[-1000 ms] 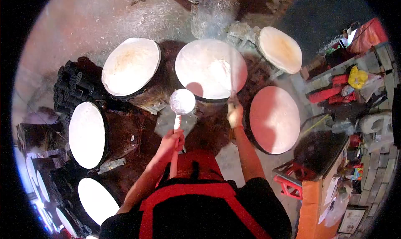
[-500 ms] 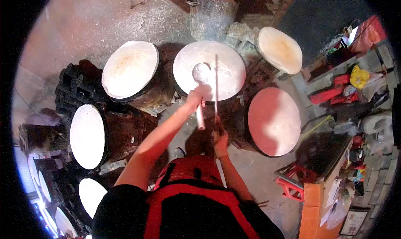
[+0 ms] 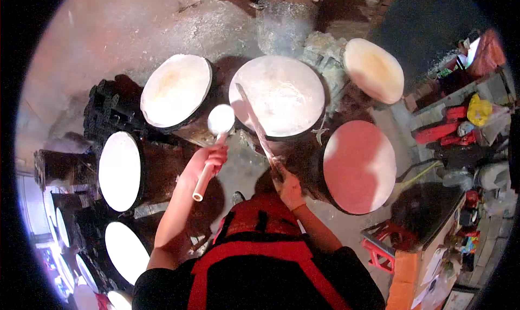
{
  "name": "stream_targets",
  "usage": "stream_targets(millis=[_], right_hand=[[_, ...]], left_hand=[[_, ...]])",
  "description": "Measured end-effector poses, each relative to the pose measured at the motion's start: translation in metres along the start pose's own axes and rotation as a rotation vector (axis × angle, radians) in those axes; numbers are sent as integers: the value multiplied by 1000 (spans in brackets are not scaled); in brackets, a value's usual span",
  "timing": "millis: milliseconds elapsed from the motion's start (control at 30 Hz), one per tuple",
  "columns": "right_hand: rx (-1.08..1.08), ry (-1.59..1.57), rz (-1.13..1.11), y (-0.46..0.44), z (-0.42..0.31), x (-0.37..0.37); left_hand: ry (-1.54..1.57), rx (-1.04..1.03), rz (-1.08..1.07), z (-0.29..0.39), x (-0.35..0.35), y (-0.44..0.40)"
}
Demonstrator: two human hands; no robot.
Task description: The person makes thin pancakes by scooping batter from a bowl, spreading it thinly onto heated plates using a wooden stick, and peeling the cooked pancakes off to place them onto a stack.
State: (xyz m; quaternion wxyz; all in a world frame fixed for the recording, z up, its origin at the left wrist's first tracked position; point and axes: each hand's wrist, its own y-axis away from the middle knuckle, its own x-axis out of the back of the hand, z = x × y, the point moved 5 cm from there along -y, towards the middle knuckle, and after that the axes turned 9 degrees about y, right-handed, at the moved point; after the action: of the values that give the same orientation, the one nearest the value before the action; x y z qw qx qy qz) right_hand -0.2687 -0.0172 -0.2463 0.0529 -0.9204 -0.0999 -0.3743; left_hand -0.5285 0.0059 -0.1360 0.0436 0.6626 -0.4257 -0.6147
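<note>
White glare washed out most of the ladle [image 3: 221,119], so I couldn't tell if there was anything in it. The left hand [image 3: 211,158] had its fingers wrapped round the handle, with the bowl over the gap between the middle disc [image 3: 287,93] and the upper-left disc [image 3: 176,90]. Not a great spot imo: if it was loaded, a small wrist tilt could've dripped stuff down the gap, and a sideways swing might've clipped either rim.

The right hand [image 3: 288,189] was closed around the near end of the stick [image 3: 252,115], which slanted across the left part of the middle disc. Couldn't tell if it was touching. Gripped that far back, I reckon the tip could wobble, and too much pressure or a steep angle might gouge the white surface. Both tools were pretty near each other too, so crossing arms could knock them together. The reddish disc [image 3: 360,169] sat off to the right, well apart from the ladle.
</note>
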Motion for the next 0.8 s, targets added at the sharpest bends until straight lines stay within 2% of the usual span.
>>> stream_targets(millis=[33, 100, 167, 200, 233, 267, 367, 400, 500, 567, 600, 633, 667, 700, 733, 767, 800], right_hand=[[37, -181, 44, -4, -9, 11], [-180, 8, 79, -13, -10, 61], [-301, -189, 223, -17, 50, 60], [-155, -21, 322, -21, 37, 73], [-202, -2, 148, -25, 37, 67], [-168, -78, 93, -17, 35, 50], [99, -48, -120, -35, -25, 23], [208, 8, -184, -40, -50, 15], [186, -18, -226, -89, -100, -42], [570, 201, -137, -128, -163, -79], [763, 196, -79, -147, -183, -109], [735, 381, -268, -168, -219, -135], [816, 333, -306, -186, -248, -161], [951, 359, -68, -201, -264, -198], [831, 574, -344, -217, -290, -224], [824, 745, -303, -229, -310, -256], [802, 653, -376, -239, -341, -267]], left_hand=[[26, 12, -1, -2, 14, 7], [57, -162, 122, -7, 41, 32], [323, -245, 143, -13, 75, 52], [336, -259, 119, -12, 98, 62], [372, -418, 194, -19, 100, 76], [421, -450, 195, -19, 113, 84], [567, -475, 124, -5, 173, 102], [618, -487, 124, -4, 170, 111], [724, -511, 14, 14, 165, 134], [719, -591, -56, 34, 163, 151], [685, -656, -64, 43, 156, 159], [648, -718, -69, 59, 151, 169], [541, -784, -44, 68, 156, 172], [513, -828, -27, 77, 156, 174], [484, -874, -12, 88, 151, 179], [451, -919, 8, 99, 146, 187], [415, -958, 83, 108, 142, 196]])
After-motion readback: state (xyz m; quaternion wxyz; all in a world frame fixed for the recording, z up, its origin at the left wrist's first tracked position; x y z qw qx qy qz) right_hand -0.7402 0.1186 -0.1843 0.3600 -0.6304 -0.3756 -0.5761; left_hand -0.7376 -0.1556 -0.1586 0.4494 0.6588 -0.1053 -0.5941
